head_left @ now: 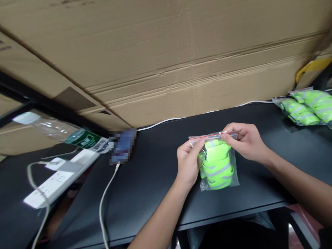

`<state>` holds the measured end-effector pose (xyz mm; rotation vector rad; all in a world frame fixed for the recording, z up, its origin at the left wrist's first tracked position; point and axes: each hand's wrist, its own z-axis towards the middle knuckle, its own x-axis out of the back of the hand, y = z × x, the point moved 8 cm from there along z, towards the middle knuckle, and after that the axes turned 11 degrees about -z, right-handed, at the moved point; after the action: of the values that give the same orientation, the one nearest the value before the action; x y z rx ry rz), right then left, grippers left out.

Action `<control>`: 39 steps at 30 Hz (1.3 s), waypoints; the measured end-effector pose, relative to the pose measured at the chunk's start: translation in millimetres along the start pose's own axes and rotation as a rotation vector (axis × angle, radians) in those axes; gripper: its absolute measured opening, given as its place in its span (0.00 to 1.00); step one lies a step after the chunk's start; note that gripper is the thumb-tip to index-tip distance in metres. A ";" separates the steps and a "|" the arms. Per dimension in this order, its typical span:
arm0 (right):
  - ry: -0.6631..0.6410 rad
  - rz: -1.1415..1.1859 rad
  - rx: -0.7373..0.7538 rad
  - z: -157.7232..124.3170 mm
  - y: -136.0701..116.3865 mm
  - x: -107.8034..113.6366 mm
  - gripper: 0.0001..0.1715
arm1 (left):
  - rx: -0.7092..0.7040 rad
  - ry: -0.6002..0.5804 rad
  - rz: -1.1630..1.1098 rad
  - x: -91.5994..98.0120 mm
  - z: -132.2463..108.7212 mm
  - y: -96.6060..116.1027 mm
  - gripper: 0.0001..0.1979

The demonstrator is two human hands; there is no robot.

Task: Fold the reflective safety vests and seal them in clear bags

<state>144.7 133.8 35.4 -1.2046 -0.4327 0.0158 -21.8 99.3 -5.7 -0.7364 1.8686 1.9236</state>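
Note:
Between my hands is a clear zip bag (235, 173) with a red line along its top seal. Inside it sits a folded neon-green strap (218, 166) with silver reflective stripes. My left hand (188, 162) pinches the bag's upper left corner, thumb in front. At the seal on the upper right, my right hand (243, 140) grips the bag between thumb and fingers. The bag hangs upright over the black table, its top edge tilted slightly up to the right.
More bagged green straps (302, 112) lie at the far right of the black table (153, 180). A phone (123, 145) with a cable, a white power strip (59, 180) and a plastic bottle (62, 131) are at left. Cardboard (181, 69) stands behind.

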 end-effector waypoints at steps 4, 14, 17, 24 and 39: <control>0.002 0.022 -0.029 1.1 3.0 1.8 0.12 | -0.069 0.010 0.043 8.1 3.0 2.6 0.10; -0.072 -0.105 0.015 2.2 -6.7 3.2 0.14 | -0.072 -0.025 0.112 2.7 0.1 5.2 0.10; -0.065 -0.128 0.012 3.2 -8.5 4.4 0.14 | -0.068 -0.041 0.109 2.3 0.5 5.6 0.11; -0.136 -0.120 0.007 3.4 -17.3 0.1 0.13 | -0.090 -0.108 0.201 -14.1 -7.3 9.3 0.11; -0.269 -0.292 0.119 -2.7 -27.8 -6.3 0.12 | 0.054 -0.332 0.403 -19.9 -3.6 8.9 0.10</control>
<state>133.9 119.7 57.8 -1.0165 -0.8300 -0.0478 -10.7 97.2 13.3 -0.0102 1.9476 2.0592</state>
